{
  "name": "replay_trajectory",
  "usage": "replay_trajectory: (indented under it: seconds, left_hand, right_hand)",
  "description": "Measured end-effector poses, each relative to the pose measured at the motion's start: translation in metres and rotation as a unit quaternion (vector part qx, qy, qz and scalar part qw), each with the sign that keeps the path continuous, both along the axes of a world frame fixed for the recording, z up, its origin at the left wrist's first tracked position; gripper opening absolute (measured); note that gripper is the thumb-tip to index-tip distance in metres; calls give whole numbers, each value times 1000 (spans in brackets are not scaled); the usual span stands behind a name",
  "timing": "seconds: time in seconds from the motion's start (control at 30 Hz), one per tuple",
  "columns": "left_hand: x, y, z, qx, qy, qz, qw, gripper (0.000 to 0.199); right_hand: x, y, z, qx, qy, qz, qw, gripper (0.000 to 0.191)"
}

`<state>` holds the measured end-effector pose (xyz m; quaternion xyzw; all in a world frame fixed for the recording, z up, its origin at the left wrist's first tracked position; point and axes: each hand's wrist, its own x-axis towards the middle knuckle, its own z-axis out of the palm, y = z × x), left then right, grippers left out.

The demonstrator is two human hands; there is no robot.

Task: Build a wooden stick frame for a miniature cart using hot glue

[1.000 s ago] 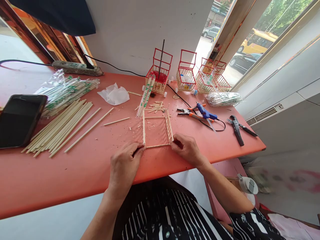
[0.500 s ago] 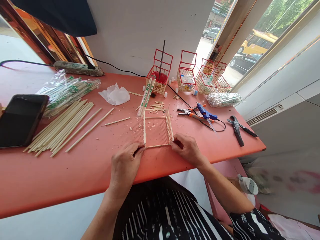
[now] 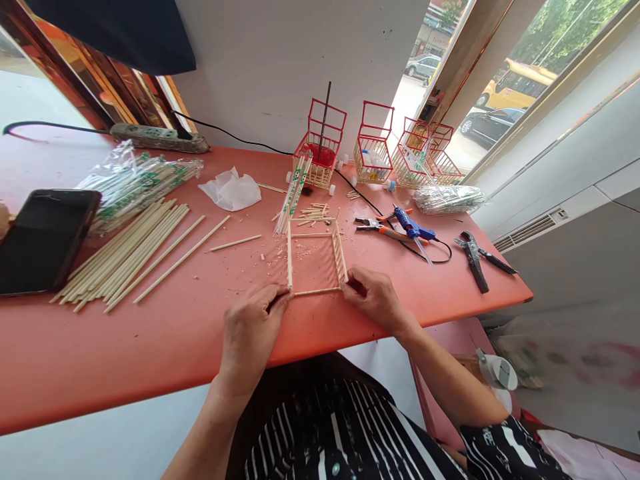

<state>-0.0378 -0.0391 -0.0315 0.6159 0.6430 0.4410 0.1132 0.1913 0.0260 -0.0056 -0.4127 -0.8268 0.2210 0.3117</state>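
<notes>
- Fingers of the left hand are pinched almost closed on the near left corner of the stick frame.
- Fingers of the right hand are bent and nearly closed too, on its near right corner. Some of the tips are hidden, so I can't tell just how tight they squeeze.
- The stick frame is on the table, close to its front edge, between the two hands. Its middle is open, and a row of little sticks runs up its right side.
- It looks very light. Each stick seems stiff, but the joints may be weak and could snap or twist if pushed hard.
- The corners look like the best spots to hold, low down, with a soft pinch on both sides. One thin stick in the middle would be a poor handle. Dry wood should not be slippery.
- Just past the frame are short stick bits and a wrapped bunch of sticks.
- Left of the frame is a pile of long sticks, and past that a phone.
- Right of the frame are a blue glue gun and black cutters.
- Behind the frame stands a red-topped basket.
</notes>
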Motion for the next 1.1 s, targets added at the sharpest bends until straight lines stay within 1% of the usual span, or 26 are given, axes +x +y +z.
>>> replay_trajectory:
  seconds: [0.33,0.67,1.1]
  left_hand:
    - [0,1,0,9,7,-4,1000,22]
    - [0,0,-2,13,15,2,1000,23]
    - [-1,0,-5,23,17,0,1000,21]
  right_hand:
    - [0,0,0,-6,-5,-1,1000,16]
    - [0,1,-1,16,-4,0,1000,16]
    - [0,1,-2,15,-4,-2,1000,16]
